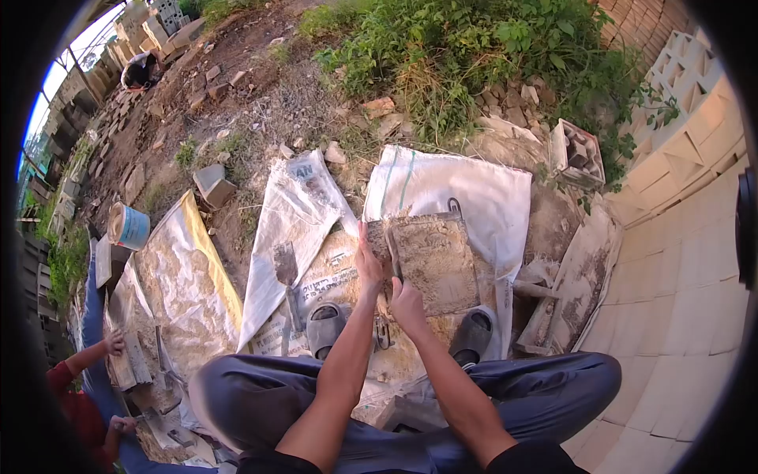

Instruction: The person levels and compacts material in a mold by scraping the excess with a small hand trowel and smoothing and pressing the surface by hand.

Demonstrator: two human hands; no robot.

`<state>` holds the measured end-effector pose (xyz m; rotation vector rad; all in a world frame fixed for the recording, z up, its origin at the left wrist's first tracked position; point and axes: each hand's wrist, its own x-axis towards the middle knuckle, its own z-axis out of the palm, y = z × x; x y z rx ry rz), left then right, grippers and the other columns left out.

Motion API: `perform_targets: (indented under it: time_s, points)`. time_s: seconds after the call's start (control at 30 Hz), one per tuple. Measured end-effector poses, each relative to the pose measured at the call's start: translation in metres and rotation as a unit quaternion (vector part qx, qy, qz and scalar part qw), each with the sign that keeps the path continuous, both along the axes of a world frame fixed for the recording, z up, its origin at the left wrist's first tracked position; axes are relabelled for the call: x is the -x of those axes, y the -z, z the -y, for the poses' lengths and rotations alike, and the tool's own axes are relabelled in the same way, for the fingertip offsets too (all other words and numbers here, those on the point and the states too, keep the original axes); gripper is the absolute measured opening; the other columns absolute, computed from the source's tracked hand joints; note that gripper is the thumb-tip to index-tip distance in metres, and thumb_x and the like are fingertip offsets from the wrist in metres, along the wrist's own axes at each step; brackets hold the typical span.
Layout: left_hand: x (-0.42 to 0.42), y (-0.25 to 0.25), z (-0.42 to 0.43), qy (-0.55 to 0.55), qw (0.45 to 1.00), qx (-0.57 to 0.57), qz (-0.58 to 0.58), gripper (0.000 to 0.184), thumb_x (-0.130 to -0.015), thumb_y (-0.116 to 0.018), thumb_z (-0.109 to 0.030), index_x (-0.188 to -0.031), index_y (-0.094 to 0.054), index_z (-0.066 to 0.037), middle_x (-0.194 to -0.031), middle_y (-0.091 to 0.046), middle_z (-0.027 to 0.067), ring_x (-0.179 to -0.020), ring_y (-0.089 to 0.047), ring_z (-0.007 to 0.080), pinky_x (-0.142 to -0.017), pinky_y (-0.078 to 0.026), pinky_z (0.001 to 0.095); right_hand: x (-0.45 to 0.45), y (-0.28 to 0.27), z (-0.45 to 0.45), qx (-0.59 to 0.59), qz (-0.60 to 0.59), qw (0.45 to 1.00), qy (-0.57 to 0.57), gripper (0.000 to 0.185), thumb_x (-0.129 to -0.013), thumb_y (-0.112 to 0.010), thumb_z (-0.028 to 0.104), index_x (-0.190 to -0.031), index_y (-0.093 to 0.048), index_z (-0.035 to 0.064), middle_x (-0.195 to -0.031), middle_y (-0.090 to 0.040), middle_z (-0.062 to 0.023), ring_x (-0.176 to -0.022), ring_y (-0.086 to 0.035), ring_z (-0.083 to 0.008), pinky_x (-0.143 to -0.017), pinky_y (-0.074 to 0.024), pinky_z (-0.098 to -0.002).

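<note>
A square mould (442, 265) lies before me between my feet, covered with coarse sandy material, with a metal loop handle (454, 207) at its far edge and another loop (383, 333) at its near edge. My left hand (368, 265) rests along the mould's left edge, its fingers stretched out. My right hand (408, 306) is closed around a thin dark flat-bladed tool (394, 251), which stands over the left part of the mould. Its exact kind is hard to make out. To the left, a sandy trowel (286, 268) lies on the sacks.
White sacks (501, 189) are spread under the mould. A sandy yellow-edged sack (181, 268) and a bucket (129, 227) are at the left, near another person's hand (115, 342). Stacked pale blocks (647, 316) line the right, with a block-shaped mould (579, 154) beyond.
</note>
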<state>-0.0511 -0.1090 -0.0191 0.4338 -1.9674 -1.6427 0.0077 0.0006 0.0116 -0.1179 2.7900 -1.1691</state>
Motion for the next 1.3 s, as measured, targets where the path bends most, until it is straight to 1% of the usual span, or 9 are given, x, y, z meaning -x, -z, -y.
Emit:
perform_targets:
  time_s: [0.33, 0.43, 0.63, 0.77, 0.83, 1.03, 1.07, 1.17, 1.3]
  points:
    - [-0.007, 0.007, 0.008, 0.016, 1.0, -0.026, -0.002, 0.048, -0.1, -0.02, -0.028, -0.138, -0.032, -0.001, -0.147, -0.023, 0.0164, -0.138, -0.017, 0.0284, -0.113, -0.012, 0.0355, -0.002, -0.053, 0.031, 0.005, 0.034, 0.998, 0.055, 0.055, -0.096, -0.036, 0.04, -0.084, -0.06, -0.0079, -0.075, -0.058, -0.0317, -0.08, -0.056, -0.0497, -0.069, -0.0419, -0.0547]
    - [-0.006, 0.005, 0.012, 0.018, 0.999, -0.03, -0.003, 0.049, -0.1, -0.019, -0.029, -0.139, -0.03, -0.001, -0.148, -0.021, 0.0165, -0.139, -0.016, 0.0283, -0.113, -0.011, 0.0352, -0.007, -0.017, 0.023, -0.076, 0.058, 0.995, 0.031, 0.049, -0.096, -0.037, 0.035, -0.083, -0.057, -0.0084, -0.072, -0.057, -0.0333, -0.076, -0.056, -0.0503, -0.067, -0.0417, -0.0556]
    - [-0.005, 0.004, 0.008, 0.03, 0.999, -0.029, -0.008, 0.052, -0.1, -0.015, -0.03, -0.14, -0.026, -0.001, -0.149, -0.017, 0.0167, -0.139, -0.013, 0.0281, -0.113, -0.009, 0.0345, 0.001, -0.056, 0.027, -0.003, 0.001, 0.998, 0.066, 0.049, -0.096, -0.038, 0.036, -0.085, -0.06, -0.0067, -0.074, -0.058, -0.0332, -0.077, -0.056, -0.0504, -0.067, -0.0426, -0.055]
    - [-0.009, -0.005, 0.009, 0.04, 0.999, -0.027, -0.004, 0.053, -0.1, -0.013, -0.031, -0.141, -0.024, 0.0, -0.15, -0.014, 0.0169, -0.14, -0.011, 0.0279, -0.113, -0.008, 0.034, 0.002, -0.027, 0.025, 0.023, -0.003, 0.997, 0.068, 0.051, -0.096, -0.038, 0.036, -0.083, -0.061, -0.0073, -0.074, -0.058, -0.0335, -0.078, -0.056, -0.0508, -0.071, -0.0424, -0.0554]
    - [-0.004, -0.006, 0.007, 0.043, 0.999, -0.028, -0.007, 0.054, -0.1, -0.012, -0.032, -0.142, -0.022, 0.0, -0.15, -0.013, 0.017, -0.14, -0.01, 0.0279, -0.113, -0.008, 0.0338, 0.0, 0.008, 0.018, -0.066, -0.005, 0.998, 0.014, 0.051, -0.096, -0.038, 0.037, -0.081, -0.061, -0.0072, -0.071, -0.057, -0.0325, -0.075, -0.056, -0.051, -0.068, -0.0425, -0.055]
    - [0.0, 0.018, 0.005, 0.049, 0.998, -0.021, -0.02, 0.055, -0.1, -0.009, -0.033, -0.143, -0.02, 0.0, -0.151, -0.01, 0.0175, -0.141, -0.008, 0.028, -0.114, -0.006, 0.0337, 0.008, -0.072, 0.024, 0.032, 0.025, 0.998, 0.055, 0.054, -0.095, -0.038, 0.038, -0.084, -0.062, -0.0089, -0.077, -0.058, -0.0344, -0.081, -0.057, -0.0499, -0.073, -0.0441, -0.0532]
    - [-0.009, -0.01, 0.006, 0.052, 0.998, -0.017, -0.022, 0.055, -0.1, -0.01, -0.032, -0.143, -0.02, 0.001, -0.151, -0.011, 0.0177, -0.141, -0.008, 0.029, -0.114, -0.006, 0.0345, 0.005, -0.077, 0.025, 0.073, 0.005, 0.996, 0.053, 0.054, -0.095, -0.038, 0.038, -0.085, -0.062, -0.0091, -0.079, -0.058, -0.0347, -0.082, -0.057, -0.0497, -0.075, -0.0444, -0.0528]
    - [-0.013, -0.02, 0.006, 0.056, 0.998, -0.034, 0.006, 0.054, -0.1, -0.011, -0.03, -0.142, -0.022, 0.003, -0.151, -0.011, 0.0179, -0.14, -0.009, 0.0293, -0.113, -0.007, 0.0344, 0.003, -0.018, 0.015, -0.063, 0.088, 0.994, 0.014, 0.056, -0.095, -0.037, 0.04, -0.085, -0.063, -0.0081, -0.079, -0.058, -0.0342, -0.082, -0.057, -0.0499, -0.074, -0.0449, -0.0525]
    - [-0.009, -0.015, 0.002, 0.039, 0.999, 0.003, -0.021, 0.054, -0.1, -0.01, -0.029, -0.141, -0.027, 0.001, -0.151, -0.015, 0.0172, -0.14, -0.01, 0.029, -0.113, -0.007, 0.0347, 0.008, -0.027, 0.016, -0.045, 0.084, 0.995, 0.027, 0.055, -0.095, -0.038, 0.041, -0.083, -0.062, -0.0075, -0.078, -0.058, -0.0339, -0.081, -0.057, -0.0501, -0.073, -0.0452, -0.0527]
